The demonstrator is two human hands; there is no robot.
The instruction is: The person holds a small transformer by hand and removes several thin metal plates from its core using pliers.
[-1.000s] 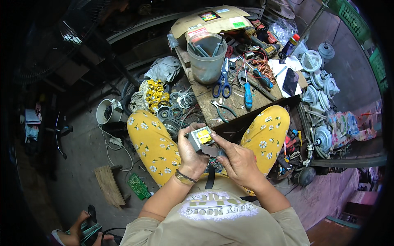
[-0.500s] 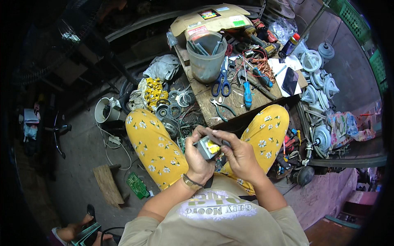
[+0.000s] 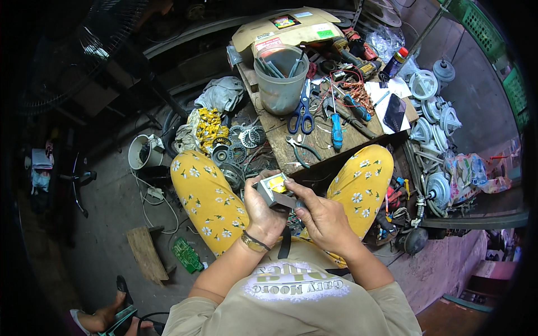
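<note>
Over my lap, my left hand [image 3: 262,215] is closed around a small grey box [image 3: 265,193] with a yellow label [image 3: 277,184] on its upper face. My right hand [image 3: 326,217] grips a flat metal blade [image 3: 286,201], which lies along the near edge of the box. Its handle is mostly hidden inside my fingers, so the exact kind of tool is unclear. My right index fingertip rests at the box's right corner.
A wooden bench [image 3: 288,159] ahead holds pliers [image 3: 303,151], blue-handled scissors [image 3: 302,115], a screwdriver [image 3: 337,131], a plastic bucket [image 3: 280,84] and a phone [image 3: 395,112]. Metal parts [image 3: 238,148] lie left of it. White plastic fittings [image 3: 434,106] are heaped at right.
The blade has swung from across the top of the box down to its near edge. My left hand has tilted the box, showing more of the yellow label.
</note>
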